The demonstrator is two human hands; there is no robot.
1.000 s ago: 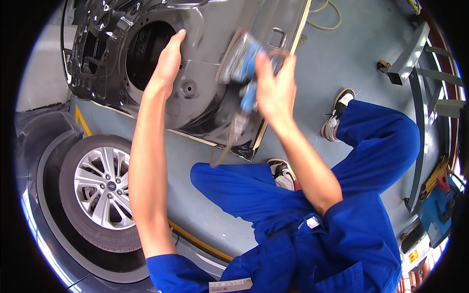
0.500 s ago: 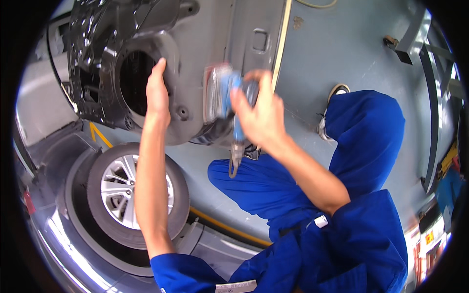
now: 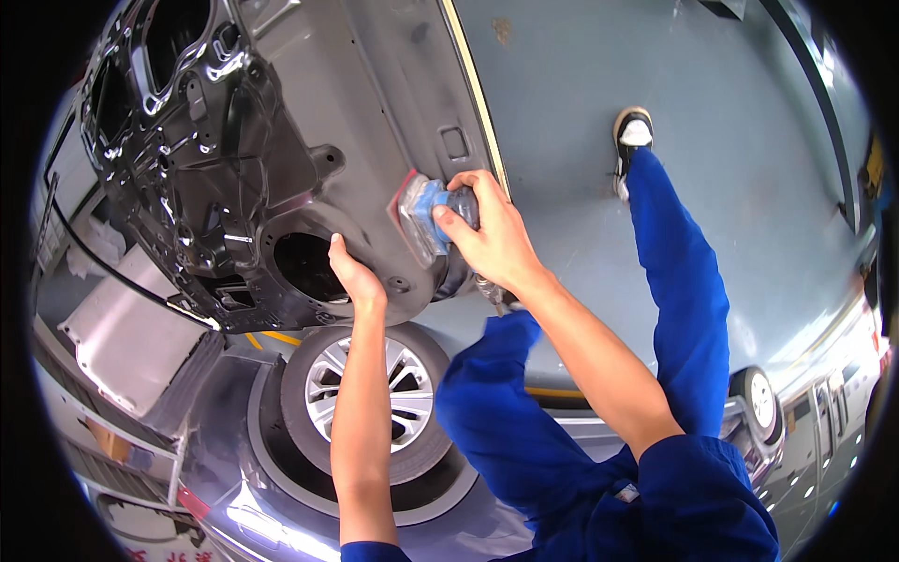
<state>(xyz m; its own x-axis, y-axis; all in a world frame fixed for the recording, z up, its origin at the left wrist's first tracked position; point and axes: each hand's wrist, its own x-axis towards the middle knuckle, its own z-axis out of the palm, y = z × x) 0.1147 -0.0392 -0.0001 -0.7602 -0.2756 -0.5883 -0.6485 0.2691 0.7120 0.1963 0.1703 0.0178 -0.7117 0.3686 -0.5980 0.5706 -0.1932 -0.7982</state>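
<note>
Grey workshop floor (image 3: 581, 84) fills the background, smooth and painted, with a yellow line (image 3: 272, 337) showing just under the lower edge of a car door. Nearest the camera are the person's blue overalls (image 3: 562, 450), both legs bent, the right one stretched out to a black and white shoe (image 3: 634, 131) planted on the floor. Below the left forearm sits a car wheel (image 3: 375, 398) with a silver rim, set in its dark arch on a grey car body. Farther up, the left hand (image 3: 354, 274) is pressed against the car door (image 3: 309, 122), fingers curled over the edge of a round opening (image 3: 302, 265) in the bare metal; that hole is dark, and what lies within it cannot be told. The door is a stripped grey shell lying tilted, its inner side facing up, full of cut-outs and glossy black pressed metal toward the far left. The right hand (image 3: 492, 234) is closed round a sander (image 3: 440, 215), a blue and grey hand tool with a flat pad edged in red, fingers wrapped over its top. The pad lies against the grey panel of the door near the door's right edge, just beside the left hand but apart from it. A pale seam strip (image 3: 473, 89) runs along that edge away from the camera. To the lower left lie flat grey panels (image 3: 131, 328) near the car
</note>
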